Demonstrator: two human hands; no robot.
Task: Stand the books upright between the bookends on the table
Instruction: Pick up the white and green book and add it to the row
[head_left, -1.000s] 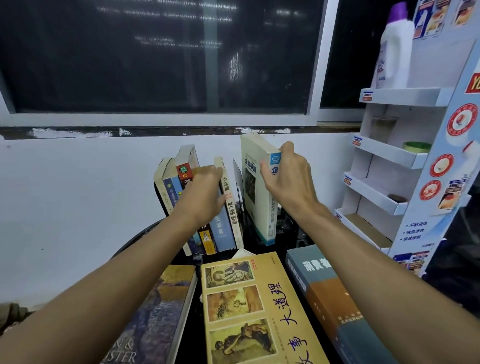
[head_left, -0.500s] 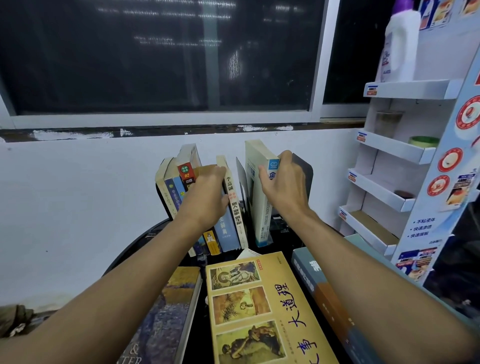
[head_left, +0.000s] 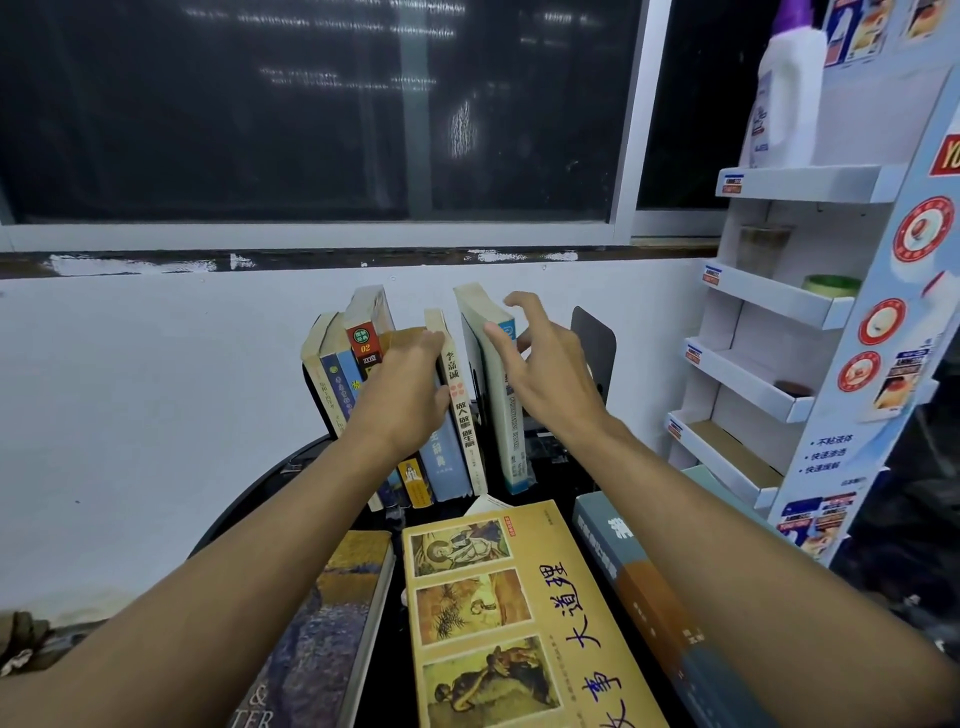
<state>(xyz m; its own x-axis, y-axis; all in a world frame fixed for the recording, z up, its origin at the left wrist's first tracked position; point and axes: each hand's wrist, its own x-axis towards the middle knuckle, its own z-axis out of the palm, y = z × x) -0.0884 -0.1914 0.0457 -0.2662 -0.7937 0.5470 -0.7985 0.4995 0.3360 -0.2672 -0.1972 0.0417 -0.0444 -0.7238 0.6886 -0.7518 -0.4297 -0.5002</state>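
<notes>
On the dark round table (head_left: 244, 512), a row of paperback books (head_left: 363, 374) stands leaning rightward just in front of the white wall. One red-topped spine in the row carries a green badge and "02"; a cream spine (head_left: 457, 395) at the row's right end reads 李嘉誠 above 做人 做事 做生意. The left hand (head_left: 405, 395) lies flat against these spines, fingers together, pressing on the row rather than gripping it. Just right of the row, a tall white book with a blue-tipped spine (head_left: 501, 405) stands upright; its small vertical lettering is too blurred to read. The right hand (head_left: 550, 374) hovers beside this book's top, fingers spread apart and curled, clasping nothing. A dark metal bookend (head_left: 595, 343) rises right of the white book. Nearer than the row lie flat a yellow book (head_left: 519, 613) with three painted panels, a painted-cover book (head_left: 322, 634) and a grey-blue and orange book (head_left: 654, 597).
</notes>
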